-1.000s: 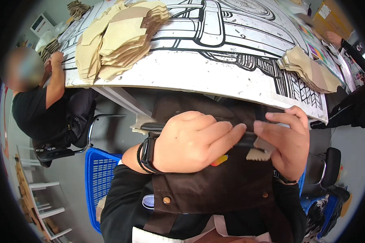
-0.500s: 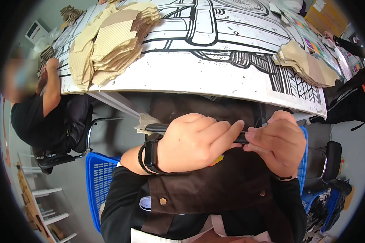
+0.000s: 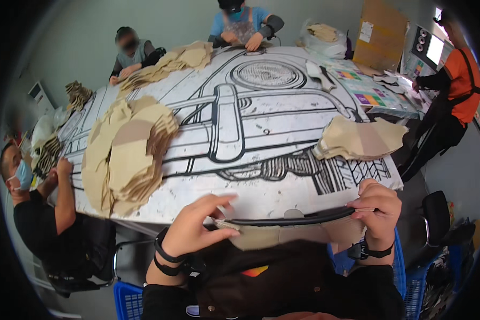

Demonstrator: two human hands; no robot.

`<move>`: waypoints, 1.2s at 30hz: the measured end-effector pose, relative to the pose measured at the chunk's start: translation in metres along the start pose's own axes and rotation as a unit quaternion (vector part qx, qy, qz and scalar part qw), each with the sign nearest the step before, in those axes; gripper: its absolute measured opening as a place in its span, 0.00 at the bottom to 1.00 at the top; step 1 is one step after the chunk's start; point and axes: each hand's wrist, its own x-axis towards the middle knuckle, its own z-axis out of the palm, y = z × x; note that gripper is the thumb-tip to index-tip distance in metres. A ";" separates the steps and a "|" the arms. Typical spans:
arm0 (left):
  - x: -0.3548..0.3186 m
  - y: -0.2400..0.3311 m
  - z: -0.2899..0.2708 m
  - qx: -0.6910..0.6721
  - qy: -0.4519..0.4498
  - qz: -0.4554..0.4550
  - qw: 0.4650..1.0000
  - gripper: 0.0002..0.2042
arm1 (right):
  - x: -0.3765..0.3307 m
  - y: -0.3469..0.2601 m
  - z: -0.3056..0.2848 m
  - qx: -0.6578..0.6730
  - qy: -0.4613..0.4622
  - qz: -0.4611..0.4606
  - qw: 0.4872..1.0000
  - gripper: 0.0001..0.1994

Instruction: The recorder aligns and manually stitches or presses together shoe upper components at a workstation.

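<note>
A beige mesh fabric piece [image 3: 282, 237] hangs along the near edge of the table, its top bordered by a black strip [image 3: 298, 219]. My right hand [image 3: 380, 209] is closed in a pinch on the right end of the piece, at the strip. At the opposite end is my left hand [image 3: 197, 226], thumb and fingers spread apart. Its thumb lies by the left end of the fabric; whether it touches is hard to tell. The fabric's lower part hangs in front of my brown apron [image 3: 282, 285].
The table [image 3: 261, 194] has a black-and-white printed top. Stacked beige fabric pieces [image 3: 136, 160] stand left, a smaller stack [image 3: 360, 138] right. Blue baskets [image 3: 128, 301] flank me. Other people work around the table; a person in orange [image 3: 461, 80] stands at right.
My view has tilted up, showing more of the table and people. My hands have moved apart, the left fingers opening off the black strip. The fabric now shows stretched out between them.
</note>
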 end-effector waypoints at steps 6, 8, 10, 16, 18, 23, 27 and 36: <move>0.058 -0.015 -0.004 -0.247 -0.018 -0.063 0.967 0.13 | 0.058 0.020 -0.020 0.084 0.013 0.206 0.975 0.19; 0.083 -0.024 -0.011 -0.327 0.008 -0.106 0.939 0.11 | 0.097 0.033 -0.031 0.002 -0.061 0.191 0.980 0.19; 0.108 -0.040 -0.022 -0.407 0.013 -0.119 0.906 0.10 | 0.139 0.054 -0.034 -0.028 -0.072 0.182 0.980 0.19; 0.149 -0.123 -0.011 -0.229 -0.001 -0.220 0.948 0.16 | 0.245 0.177 -0.046 -0.434 -0.229 0.143 0.859 0.20; 0.140 -0.155 -0.001 -0.029 -0.005 -0.205 0.978 0.19 | 0.253 0.248 -0.045 -0.527 -0.328 0.207 0.756 0.18; 0.139 -0.178 0.005 -0.248 0.076 -0.260 0.930 0.19 | 0.247 0.370 -0.019 -0.570 -0.482 0.346 0.569 0.20; 0.146 -0.176 0.011 -0.222 0.085 -0.213 0.948 0.17 | 0.200 0.451 -0.041 -0.578 -0.469 0.382 0.548 0.20; 0.136 -0.180 0.005 -0.165 0.096 -0.217 0.957 0.18 | 0.172 0.499 0.011 -0.623 -0.466 0.274 0.565 0.17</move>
